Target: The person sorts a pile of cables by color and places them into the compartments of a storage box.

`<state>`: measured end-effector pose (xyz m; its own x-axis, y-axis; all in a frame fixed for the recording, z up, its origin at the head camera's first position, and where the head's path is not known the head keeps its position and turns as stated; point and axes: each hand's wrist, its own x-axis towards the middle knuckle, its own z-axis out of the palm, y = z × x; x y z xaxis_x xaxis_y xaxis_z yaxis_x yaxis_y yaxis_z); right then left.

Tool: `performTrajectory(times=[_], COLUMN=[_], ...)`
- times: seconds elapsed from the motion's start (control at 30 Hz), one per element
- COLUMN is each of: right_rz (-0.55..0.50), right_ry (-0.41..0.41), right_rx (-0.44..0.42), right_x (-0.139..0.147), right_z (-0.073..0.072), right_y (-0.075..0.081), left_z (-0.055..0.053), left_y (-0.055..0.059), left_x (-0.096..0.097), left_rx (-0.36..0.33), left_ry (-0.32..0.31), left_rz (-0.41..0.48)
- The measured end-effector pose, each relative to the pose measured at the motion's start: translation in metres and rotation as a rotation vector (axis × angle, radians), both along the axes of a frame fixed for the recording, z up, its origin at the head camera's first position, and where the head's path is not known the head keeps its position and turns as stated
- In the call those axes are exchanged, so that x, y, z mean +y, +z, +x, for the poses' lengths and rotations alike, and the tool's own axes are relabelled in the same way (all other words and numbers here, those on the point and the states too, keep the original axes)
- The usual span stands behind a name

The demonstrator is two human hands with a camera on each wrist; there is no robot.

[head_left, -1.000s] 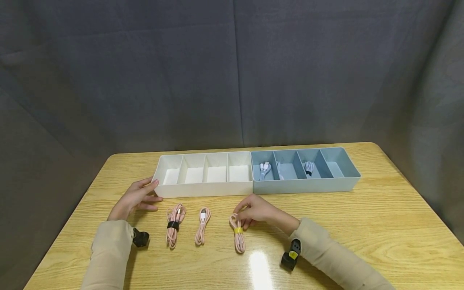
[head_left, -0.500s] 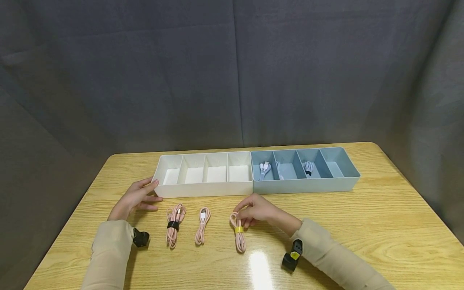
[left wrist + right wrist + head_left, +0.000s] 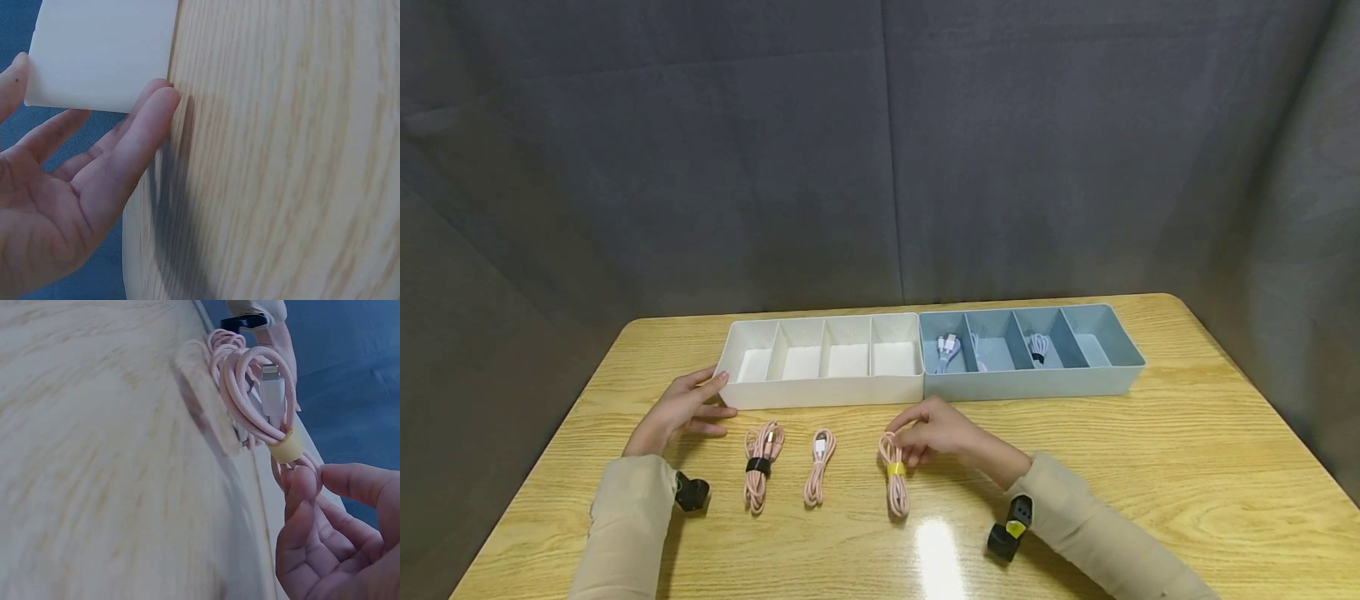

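My right hand [image 3: 938, 433] pinches the far end of a coiled pink USB cable [image 3: 898, 497] between thumb and fingers. A yellow strap [image 3: 287, 449] binds this coil, and a metal-tipped white plug [image 3: 272, 394] shows inside its loop; it hangs lifted off the table in the right wrist view. At the left end of a white divided box [image 3: 820, 392] rests my left hand [image 3: 681, 410], its fairly straight fingers spread and touching the box's corner. Two more pink coiled cables lie between the hands: one with a black strap [image 3: 758, 466], one with a white plug [image 3: 820, 447].
A blue divided box [image 3: 1033, 384] adjoins the white box's right end. Three of its compartments hold pale cables, such as the white-plugged cable [image 3: 948, 346]. Both boxes stand along the back of the wooden table [image 3: 1180, 467], before a dark curtain [image 3: 880, 167].
My right hand has raised the yellow-strapped cable slightly and shifted it a little away from me. The left hand and the other cables have stayed where they were.
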<state>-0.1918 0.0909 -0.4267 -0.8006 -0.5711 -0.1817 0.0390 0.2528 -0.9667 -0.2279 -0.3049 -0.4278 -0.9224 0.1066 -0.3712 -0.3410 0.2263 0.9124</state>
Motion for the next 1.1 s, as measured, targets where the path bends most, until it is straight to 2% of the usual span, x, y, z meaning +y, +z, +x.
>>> performTrajectory(times=[0.23,0.47,0.57,0.7,0.83,1.1], right_rz=[-0.037,-0.048,-0.055,-0.063,-0.073,-0.091], right_ry=[-0.047,-0.076,-0.085,-0.101,-0.120,-0.139], right_rx=[-0.016,-0.004,0.004,0.011,0.010,0.021], right_x=[0.002,0.004,0.005,0.006,0.007,0.006], right_z=[-0.002,-0.004,-0.004,-0.004,-0.004,-0.004], right_y=[0.009,0.015,0.017,0.021,0.027,0.036], left_z=[0.002,0.011,0.013,0.011,0.008,0.010], left_y=[0.004,0.018,0.020,0.018,0.014,0.016], left_x=[0.003,0.011,0.013,0.013,0.010,0.010], left_rx=[-0.004,0.016,0.018,0.020,0.008,0.021], left_ry=[0.002,-0.005,-0.001,-0.008,0.015,-0.012], left_rz=[-0.013,-0.046,-0.040,-0.045,-0.065,-0.035])
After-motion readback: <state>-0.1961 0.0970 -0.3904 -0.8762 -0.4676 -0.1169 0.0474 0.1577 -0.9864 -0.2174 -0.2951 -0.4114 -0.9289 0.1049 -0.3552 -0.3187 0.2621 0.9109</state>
